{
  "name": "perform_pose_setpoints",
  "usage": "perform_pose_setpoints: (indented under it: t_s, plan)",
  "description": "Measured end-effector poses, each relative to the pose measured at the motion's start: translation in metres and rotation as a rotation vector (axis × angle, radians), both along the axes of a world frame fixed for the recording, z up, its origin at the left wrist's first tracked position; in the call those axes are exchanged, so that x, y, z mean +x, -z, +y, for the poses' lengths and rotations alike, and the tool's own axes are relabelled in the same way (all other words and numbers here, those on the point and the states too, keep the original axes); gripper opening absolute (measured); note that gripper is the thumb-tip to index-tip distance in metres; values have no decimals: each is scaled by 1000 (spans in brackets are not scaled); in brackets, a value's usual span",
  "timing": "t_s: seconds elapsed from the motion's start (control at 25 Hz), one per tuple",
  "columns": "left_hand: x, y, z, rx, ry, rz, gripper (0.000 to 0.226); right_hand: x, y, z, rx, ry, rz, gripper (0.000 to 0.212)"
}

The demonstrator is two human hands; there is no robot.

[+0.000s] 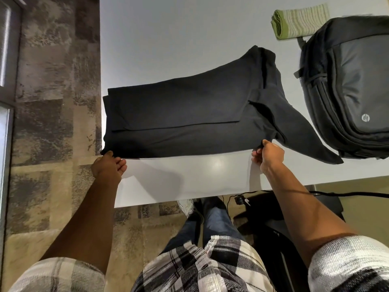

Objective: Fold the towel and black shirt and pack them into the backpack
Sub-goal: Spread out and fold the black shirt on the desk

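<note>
Both hands, left hand (108, 165) & right hand (268, 153), pinch half-folded black cotton shirt (185, 114); striped green towel (300, 21) folded at 1 o'clock; black backpack (345, 85) not packed yet.

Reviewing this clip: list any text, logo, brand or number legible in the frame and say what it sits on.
"hp": round light logo on the front of the black backpack, near its lower end, seen upside down.
Nothing else readable: the black shirt, the folded green towel and the table show no print.

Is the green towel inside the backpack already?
No, the folded green towel lies on the white table beside the closed backpack.
</note>
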State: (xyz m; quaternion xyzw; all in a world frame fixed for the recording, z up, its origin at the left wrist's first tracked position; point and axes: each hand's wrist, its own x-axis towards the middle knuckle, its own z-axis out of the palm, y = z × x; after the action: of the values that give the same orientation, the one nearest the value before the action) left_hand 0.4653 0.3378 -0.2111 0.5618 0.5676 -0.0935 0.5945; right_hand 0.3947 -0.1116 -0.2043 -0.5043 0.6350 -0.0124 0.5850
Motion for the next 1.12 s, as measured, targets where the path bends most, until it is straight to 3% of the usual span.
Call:
perform_pose_setpoints:
  t_s: [0.12, 0.24, 0.28, 0.36, 0.48, 0.68, 0.76, 0.88, 1.12]
  plan:
    - [-3, -5, 0, 138, 113, 86, 48, -2, -3, 3, -65, -131, 45, 31]
    - [-23, -20, -23, 716, 535, 202, 57, -7, -11, 9, -381, -424, 226, 51]
    - [-31, -27, -38, 876, 632, 123, 51, -9, -13, 13, -484, -498, 270, 53]
    - [-39, -34, -62, 984, 754, -121, 31, -10, -16, 27, -639, -612, 197, 49]
    - [-35, -22, -77, 916, 993, -382, 15, -3, -19, 42, -690, -715, -77, 38]
    - [-18, -20, -112, 757, 1168, -591, 15, 26, -27, 26, -681, -396, -253, 13]
    - [-10, -25, -140, 724, 1230, -650, 13, 28, -34, 12, -695, -316, -249, 10]
    - [2, -38, -199, 599, 1348, -596, 16, 23, -43, -16, -715, -240, -177, 10]
    - [17, -50, -316, 336, 1561, -561, 31, -13, -46, -91, -733, -224, 106, 29]
